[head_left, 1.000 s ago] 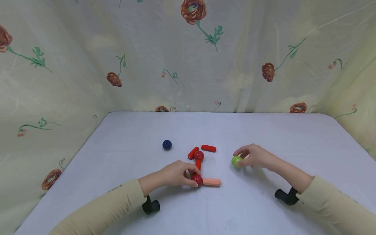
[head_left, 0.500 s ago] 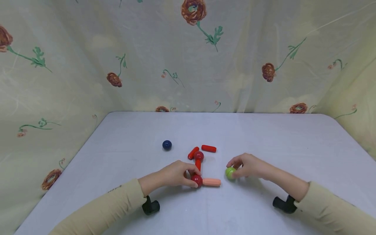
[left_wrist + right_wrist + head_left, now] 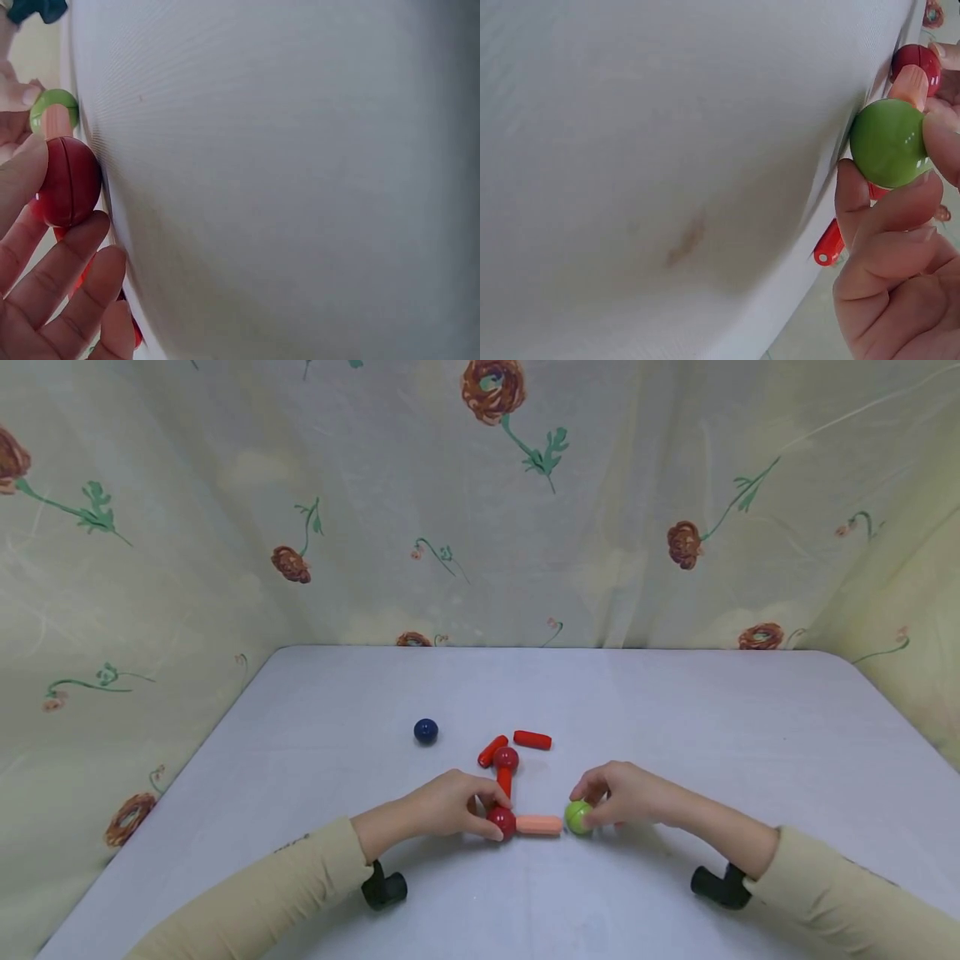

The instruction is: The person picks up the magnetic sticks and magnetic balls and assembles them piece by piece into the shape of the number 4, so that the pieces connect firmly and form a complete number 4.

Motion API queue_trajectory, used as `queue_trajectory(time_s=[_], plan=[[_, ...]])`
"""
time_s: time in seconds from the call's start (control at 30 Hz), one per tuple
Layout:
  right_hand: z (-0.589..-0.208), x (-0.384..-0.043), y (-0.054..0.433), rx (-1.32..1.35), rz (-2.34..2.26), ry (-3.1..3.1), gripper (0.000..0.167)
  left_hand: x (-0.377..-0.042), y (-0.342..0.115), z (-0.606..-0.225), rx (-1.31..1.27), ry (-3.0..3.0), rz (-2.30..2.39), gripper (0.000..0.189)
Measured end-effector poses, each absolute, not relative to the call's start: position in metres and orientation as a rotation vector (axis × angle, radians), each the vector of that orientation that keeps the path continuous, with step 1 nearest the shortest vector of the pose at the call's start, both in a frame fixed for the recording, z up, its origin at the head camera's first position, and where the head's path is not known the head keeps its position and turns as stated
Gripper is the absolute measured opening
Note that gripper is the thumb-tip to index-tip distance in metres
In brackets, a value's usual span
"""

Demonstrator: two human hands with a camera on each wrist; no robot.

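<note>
In the head view my left hand [image 3: 465, 804] pinches a glossy red ball [image 3: 502, 822] between thumb and fingers. From that ball a peach-coloured stick [image 3: 538, 825] points right, and a red stick [image 3: 504, 781] runs back to a second red ball [image 3: 506, 758]. My right hand [image 3: 626, 793] grips a green ball [image 3: 578, 817] right by the peach stick's free end. Seen from the right wrist, the green ball [image 3: 889, 142] lines up with the peach stick [image 3: 910, 86], thumb and fingers around it. The left wrist view shows a groove around the red ball [image 3: 69, 182].
Two loose red sticks, one slanted [image 3: 492, 751] and one lying crosswise [image 3: 532, 740], are beside the back red ball. A dark blue ball [image 3: 426, 731] stands farther left. The white-covered table [image 3: 345, 693] ends at a flowered curtain [image 3: 585, 510].
My right hand has brought the green ball left and nearer to me, up to the peach stick's end. My left hand keeps its hold on the red ball.
</note>
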State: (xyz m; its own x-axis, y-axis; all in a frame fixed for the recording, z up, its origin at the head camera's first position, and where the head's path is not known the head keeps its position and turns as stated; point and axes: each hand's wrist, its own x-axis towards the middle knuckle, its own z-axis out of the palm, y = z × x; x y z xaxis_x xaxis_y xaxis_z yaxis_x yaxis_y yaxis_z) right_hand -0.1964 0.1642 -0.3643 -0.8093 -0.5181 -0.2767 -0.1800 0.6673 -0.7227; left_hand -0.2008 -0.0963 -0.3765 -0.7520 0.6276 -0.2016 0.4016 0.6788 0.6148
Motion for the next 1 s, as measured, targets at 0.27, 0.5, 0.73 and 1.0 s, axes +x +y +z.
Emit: queue_trajectory(time_s=[0.27,0.5,0.73,1.0], plan=[[-0.3641,-0.1953,0.1587,-0.494,-0.975,2.385,0.021,-0.2006,-0.0973,-0.3779,0.815,2.499,0.785,0.028],[-0.3658,-0.1968,0.1582,-0.480,-0.967,2.380,0.020,-0.2009,-0.0972,-0.3781,0.823,2.503,0.776,0.029],[-0.3657,-0.1959,0.1598,-0.526,-0.988,2.364,0.020,-0.2003,-0.0963,-0.3768,0.815,2.507,0.786,0.029],[-0.3635,-0.1994,0.1602,-0.532,-0.925,2.361,0.024,-0.2011,-0.0955,-0.3770,0.806,2.513,0.771,0.030]])
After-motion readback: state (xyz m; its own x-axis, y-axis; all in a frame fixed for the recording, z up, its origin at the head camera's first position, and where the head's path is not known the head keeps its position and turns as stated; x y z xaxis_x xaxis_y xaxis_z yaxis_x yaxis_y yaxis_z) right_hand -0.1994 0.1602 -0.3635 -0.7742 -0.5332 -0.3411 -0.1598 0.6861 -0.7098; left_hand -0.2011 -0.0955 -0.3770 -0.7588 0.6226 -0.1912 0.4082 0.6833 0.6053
